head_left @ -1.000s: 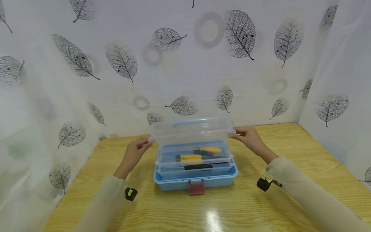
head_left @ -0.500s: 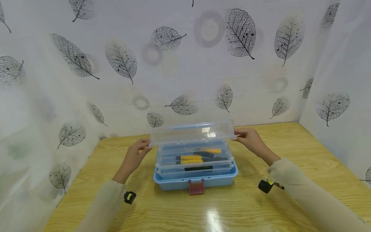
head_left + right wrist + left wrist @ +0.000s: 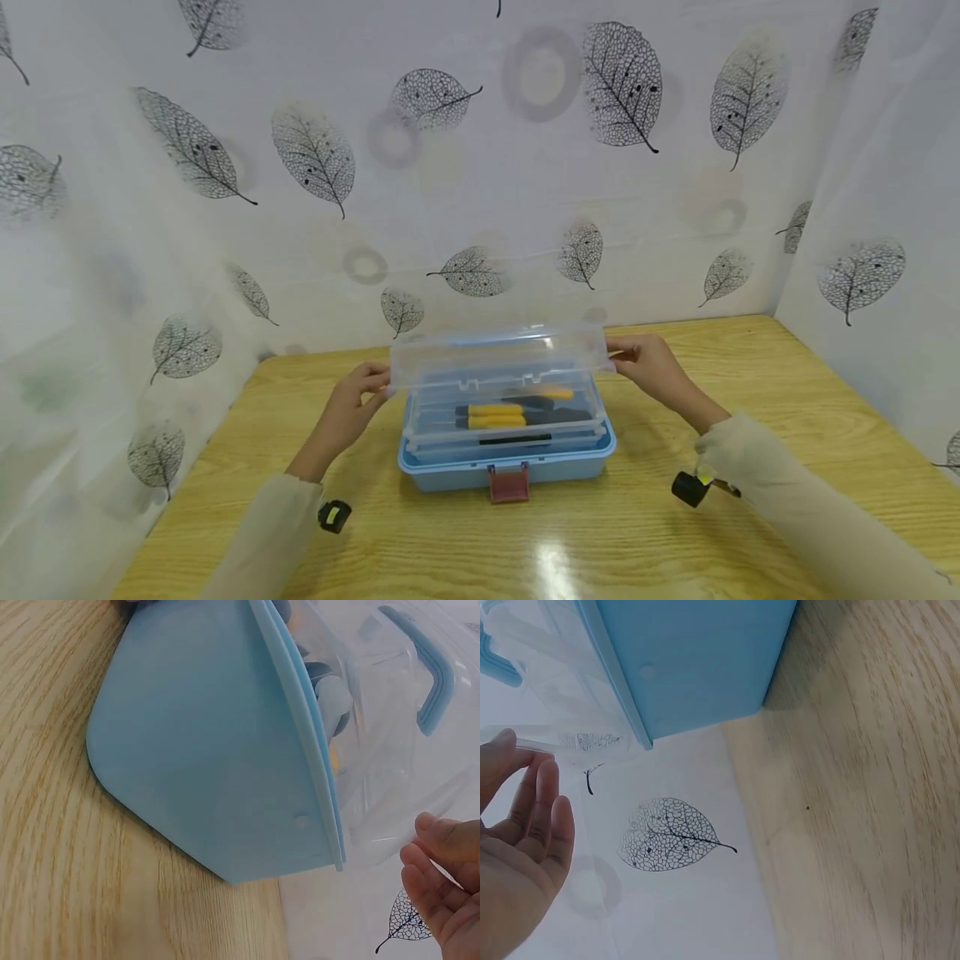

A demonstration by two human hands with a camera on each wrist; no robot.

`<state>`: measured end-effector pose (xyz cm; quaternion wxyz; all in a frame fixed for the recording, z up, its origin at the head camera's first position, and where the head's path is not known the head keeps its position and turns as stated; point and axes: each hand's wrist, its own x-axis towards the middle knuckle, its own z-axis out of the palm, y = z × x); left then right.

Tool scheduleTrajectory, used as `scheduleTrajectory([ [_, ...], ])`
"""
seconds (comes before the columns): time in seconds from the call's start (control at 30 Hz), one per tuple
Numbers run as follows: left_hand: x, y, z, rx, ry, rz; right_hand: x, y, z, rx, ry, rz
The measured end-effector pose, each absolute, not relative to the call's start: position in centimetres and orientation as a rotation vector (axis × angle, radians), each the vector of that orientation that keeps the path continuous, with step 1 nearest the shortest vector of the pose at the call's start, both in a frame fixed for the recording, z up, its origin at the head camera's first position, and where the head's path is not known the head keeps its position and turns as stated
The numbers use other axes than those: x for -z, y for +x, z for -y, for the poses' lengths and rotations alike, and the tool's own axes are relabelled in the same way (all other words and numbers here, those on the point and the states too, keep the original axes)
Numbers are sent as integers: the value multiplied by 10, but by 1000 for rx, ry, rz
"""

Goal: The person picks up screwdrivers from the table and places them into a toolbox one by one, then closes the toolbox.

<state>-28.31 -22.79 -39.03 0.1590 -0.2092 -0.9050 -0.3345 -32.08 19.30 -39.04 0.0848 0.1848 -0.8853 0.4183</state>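
A light-blue toolbox (image 3: 450,480) sits on the table with its clear lid (image 3: 498,358) partly raised and tilted. My left hand (image 3: 347,414) pinches the lid's left edge; in the left wrist view, thumb and index finger meet on the clear rim. At the opposite edge, my right hand (image 3: 660,371) holds the lid between thumb and fingers, also seen in the right wrist view. Through clear trays, tools with yellow-and-black handles (image 3: 491,411) show, and a dark one (image 3: 516,439) lies in front of them. A dark red latch (image 3: 510,485) hangs down at the front.
The wooden table (image 3: 480,550) extends around the toolbox. A white leaf-print curtain (image 3: 480,192) stands behind and along both sides. The blue carrying handle (image 3: 436,675) on the lid appears in the right wrist view. Black wrist cameras (image 3: 333,516) are strapped below both sleeves.
The clear lid has come down and tilted forward toward the toolbox, its front edge now lower over the trays. Both hands have moved down slightly with it, keeping their hold.
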Motion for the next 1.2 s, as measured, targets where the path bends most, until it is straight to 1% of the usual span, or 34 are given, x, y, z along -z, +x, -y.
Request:
scheduleTrajectory([
  [0.3, 394, -278, 229, 948, -636, 2586, 391, -315, -194, -1234, 610, 2629],
  [0.53, 396, -273, 230, 1098, -592, 2607, 395, -313, -198, -1237, 665, 2632],
  [0.7, 396, -270, 230, 1126, -622, 2577, 397, -310, -200, -1265, 730, 2577],
  [0.93, 401, -268, 231, 1121, -633, 2557, 397, -307, -200, -1300, 658, 2640],
  [1.2, 405, -265, 233, 1114, -662, 2544, 398, -305, -200, -1350, 680, 2629],
])
